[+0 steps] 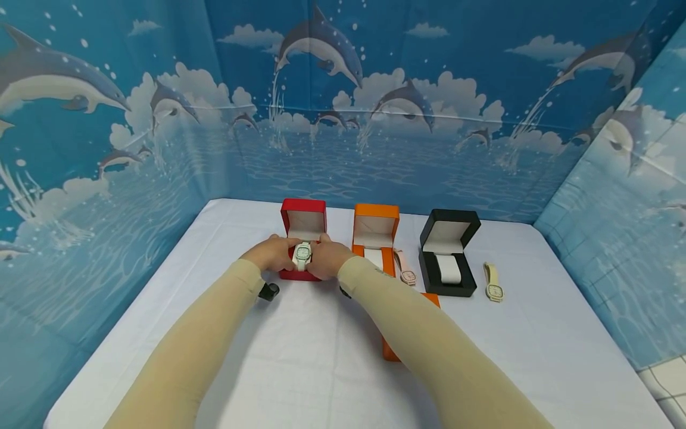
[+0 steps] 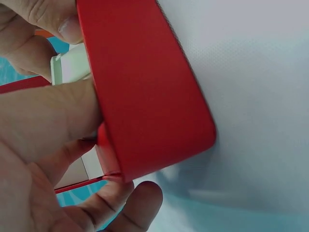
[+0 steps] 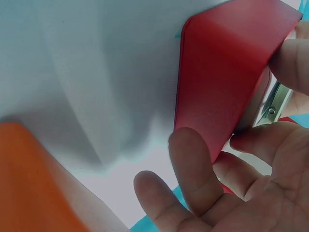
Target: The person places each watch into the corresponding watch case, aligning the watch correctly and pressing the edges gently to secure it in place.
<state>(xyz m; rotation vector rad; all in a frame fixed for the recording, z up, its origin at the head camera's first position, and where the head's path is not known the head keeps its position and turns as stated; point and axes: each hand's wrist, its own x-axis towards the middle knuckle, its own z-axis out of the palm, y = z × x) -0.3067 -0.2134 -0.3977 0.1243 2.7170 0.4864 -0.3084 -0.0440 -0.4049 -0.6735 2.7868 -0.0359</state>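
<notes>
Both my hands meet at the open red hinged watch box (image 1: 302, 238), which sits on the white cloth-covered table (image 1: 321, 357) at the left end of a row of three boxes. My left hand (image 1: 272, 253) curls round its left side, thumb on the pale green wristwatch (image 1: 302, 254) lying across the cushion inside. My right hand (image 1: 328, 257) pinches the same watch from the right, its other fingers loose beside the box wall. Just beside stand an open orange box (image 1: 375, 232) and an open black box (image 1: 447, 253), with a pink watch (image 1: 405, 268) between them and a cream watch (image 1: 493, 282) further right.
</notes>
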